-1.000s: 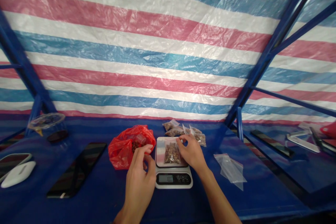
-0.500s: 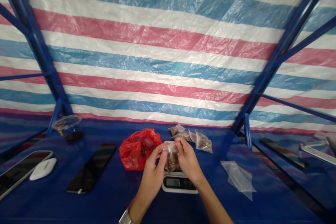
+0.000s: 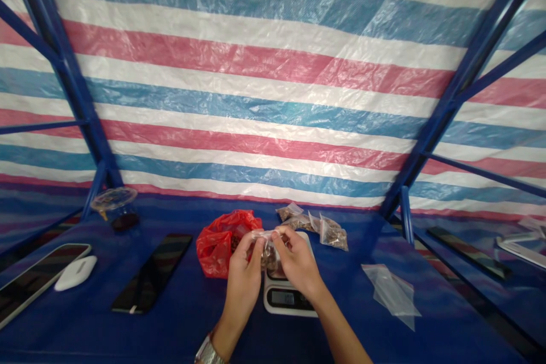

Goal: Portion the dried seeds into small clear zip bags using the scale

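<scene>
Between my two hands is a small clear zip bag (image 3: 268, 256) with brown bits in it, held above a kitchen scale (image 3: 292, 302). My left hand (image 3: 246, 267) pinches the bag's top edge on the left. On the right, the fingers of my right hand (image 3: 298, 261) pinch the same edge. The scale's display is lit, and its plate is partly hidden by my right hand. Just left of the bag sits an open red plastic bag (image 3: 215, 244) with brown pieces inside. Behind the scale lie several filled zip bags (image 3: 333, 234).
Flat zip bags (image 3: 392, 293) lie at the right. Toward the left are a black phone (image 3: 153, 273), a white earphone case (image 3: 77, 273), another phone (image 3: 38, 278) and a clear plastic cup (image 3: 121, 213). Blue metal bars (image 3: 430, 131) and a striped tarp (image 3: 256, 102) stand behind.
The filled zip bag was lifted off the scale plate. My left hand came over from beside the red bag and took hold of its top along with my right. The view shifted slightly left.
</scene>
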The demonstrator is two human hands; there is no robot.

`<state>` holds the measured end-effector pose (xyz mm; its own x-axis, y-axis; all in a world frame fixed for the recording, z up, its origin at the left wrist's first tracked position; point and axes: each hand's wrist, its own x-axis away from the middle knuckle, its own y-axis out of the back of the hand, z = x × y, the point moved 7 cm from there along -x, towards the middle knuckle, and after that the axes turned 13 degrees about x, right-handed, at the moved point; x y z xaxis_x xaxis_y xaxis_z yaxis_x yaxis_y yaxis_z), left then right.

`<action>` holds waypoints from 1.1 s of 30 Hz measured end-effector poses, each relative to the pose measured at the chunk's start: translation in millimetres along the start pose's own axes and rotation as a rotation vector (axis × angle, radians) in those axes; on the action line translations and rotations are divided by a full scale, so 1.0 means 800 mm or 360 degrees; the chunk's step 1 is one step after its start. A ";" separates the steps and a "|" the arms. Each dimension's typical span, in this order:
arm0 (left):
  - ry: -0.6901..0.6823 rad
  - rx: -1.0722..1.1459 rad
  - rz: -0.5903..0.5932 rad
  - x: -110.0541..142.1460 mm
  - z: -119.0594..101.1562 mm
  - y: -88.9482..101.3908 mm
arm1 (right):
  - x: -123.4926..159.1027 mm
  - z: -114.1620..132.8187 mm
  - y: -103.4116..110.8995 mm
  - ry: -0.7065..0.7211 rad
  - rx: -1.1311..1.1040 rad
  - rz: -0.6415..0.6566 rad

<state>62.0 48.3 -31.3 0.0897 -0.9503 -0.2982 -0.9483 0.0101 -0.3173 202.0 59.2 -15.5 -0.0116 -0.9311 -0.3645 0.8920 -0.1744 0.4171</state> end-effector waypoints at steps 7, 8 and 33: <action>-0.0036 0.0037 -0.0055 -0.004 0.006 -0.004 | 0.000 -0.017 0.011 -0.0084 -0.0125 -0.0002; -0.0039 0.0023 -0.0069 -0.004 0.007 -0.005 | 0.000 -0.018 0.013 -0.0096 -0.0131 -0.0006; -0.0130 -0.0189 -0.0157 0.003 0.012 -0.021 | 0.000 -0.015 0.031 -0.0030 -0.0217 -0.0096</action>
<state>80.9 48.8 -35.0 0.2040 -0.9164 -0.3443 -0.9625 -0.1234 -0.2416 229.8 58.3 -14.9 -0.0741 -0.9264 -0.3691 0.9425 -0.1860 0.2775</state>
